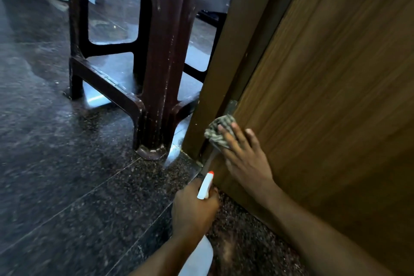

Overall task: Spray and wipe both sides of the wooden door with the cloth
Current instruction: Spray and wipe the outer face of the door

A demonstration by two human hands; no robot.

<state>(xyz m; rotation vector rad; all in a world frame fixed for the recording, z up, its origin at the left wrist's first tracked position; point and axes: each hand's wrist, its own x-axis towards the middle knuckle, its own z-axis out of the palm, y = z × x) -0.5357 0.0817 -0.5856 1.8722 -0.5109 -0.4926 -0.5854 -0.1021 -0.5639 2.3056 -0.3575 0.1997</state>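
Low on the wooden door (324,96), by its frame-side edge, we are pressing the cloth (216,134) flat with our right hand (244,157), fingers straight. Just off the door's bottom corner, our left hand (193,207) is gripping the spray bottle (204,187), nozzle pointing doorward. We are judging this as mid-task: wiping this side's lowest part, far side unseen. Bottle's fill: cannot tell. A brown stool (156,63) is standing beside the door.

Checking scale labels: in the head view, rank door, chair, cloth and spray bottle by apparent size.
1. door
2. chair
3. spray bottle and cloth, unranked: left hand covers much of the bottle, right hand part of the cloth.
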